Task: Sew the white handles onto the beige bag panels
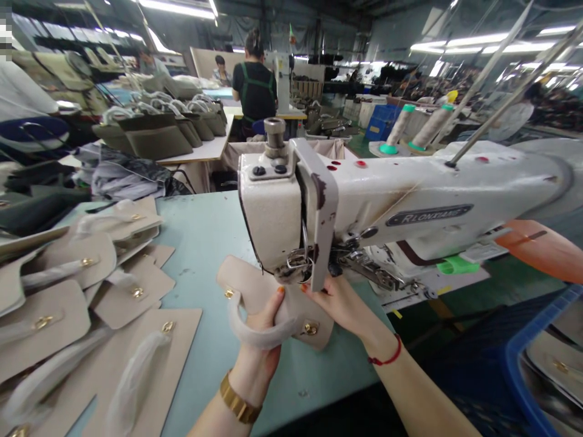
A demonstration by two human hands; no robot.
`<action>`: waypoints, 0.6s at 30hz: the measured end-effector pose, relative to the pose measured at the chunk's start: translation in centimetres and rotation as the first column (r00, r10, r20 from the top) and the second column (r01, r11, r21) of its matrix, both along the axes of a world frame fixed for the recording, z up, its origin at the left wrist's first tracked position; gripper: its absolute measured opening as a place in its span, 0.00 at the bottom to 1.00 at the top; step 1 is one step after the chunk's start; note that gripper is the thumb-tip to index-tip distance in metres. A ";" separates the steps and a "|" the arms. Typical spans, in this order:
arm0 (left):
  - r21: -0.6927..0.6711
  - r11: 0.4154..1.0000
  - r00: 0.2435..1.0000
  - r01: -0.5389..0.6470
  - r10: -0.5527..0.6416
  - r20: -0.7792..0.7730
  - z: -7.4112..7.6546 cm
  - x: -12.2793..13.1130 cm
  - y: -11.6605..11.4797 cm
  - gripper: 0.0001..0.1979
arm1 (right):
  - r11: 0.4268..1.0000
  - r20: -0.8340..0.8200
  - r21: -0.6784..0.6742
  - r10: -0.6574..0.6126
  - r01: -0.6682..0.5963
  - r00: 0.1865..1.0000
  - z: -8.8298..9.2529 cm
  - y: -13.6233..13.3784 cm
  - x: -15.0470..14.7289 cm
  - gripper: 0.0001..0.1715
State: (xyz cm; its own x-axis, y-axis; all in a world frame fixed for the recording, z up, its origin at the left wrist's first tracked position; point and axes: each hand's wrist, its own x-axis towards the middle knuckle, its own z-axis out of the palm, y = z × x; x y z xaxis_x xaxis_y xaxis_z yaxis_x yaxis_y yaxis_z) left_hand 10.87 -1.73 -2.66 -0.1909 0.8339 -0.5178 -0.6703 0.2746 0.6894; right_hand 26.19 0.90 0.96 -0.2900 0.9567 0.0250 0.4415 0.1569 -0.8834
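A beige bag panel lies under the head of a white sewing machine. Attached to it is a plastic-wrapped handle with gold-coloured hardware at its ends. My left hand reaches through the handle loop and grips the panel, thumb on top and the other fingers mostly hidden below. On the panel's far right edge, my right hand pinches the material close to the needle area. The needle itself is hidden behind the machine's guard.
Beige panels with wrapped handles are piled on the left of the pale green table. A blue bin holding similar pieces stands at lower right. Thread cones rise behind the machine. A person in a dark top works farther back.
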 end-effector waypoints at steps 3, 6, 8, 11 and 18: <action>0.024 0.999 0.999 0.022 -0.021 -0.042 -0.1 -0.2 0.1 0.29 | 1.000 -0.003 -0.003 0.011 -0.011 1.000 -0.3 -0.1 -0.1 0.16; 0.012 0.999 0.998 0.031 -0.030 -0.061 -0.4 -0.4 0.4 0.30 | 1.000 -0.007 -0.014 -0.003 0.003 1.000 -0.6 -0.1 -0.2 0.14; -0.001 1.000 0.998 0.010 -0.010 -0.068 -0.6 -0.6 0.6 0.31 | 1.000 -0.015 -0.018 -0.006 0.006 1.000 -0.7 0.0 -0.3 0.13; 0.027 0.999 0.997 0.020 -0.018 -0.074 -0.7 -1.0 1.1 0.31 | 1.000 -0.042 -0.019 0.003 -0.003 0.999 -1.2 -0.1 -0.5 0.12; 0.008 0.975 0.963 0.223 -0.219 -0.158 -0.2 -3.3 2.6 0.31 | 0.993 -0.152 -0.118 -0.024 0.005 0.988 -2.8 -0.6 -1.3 0.17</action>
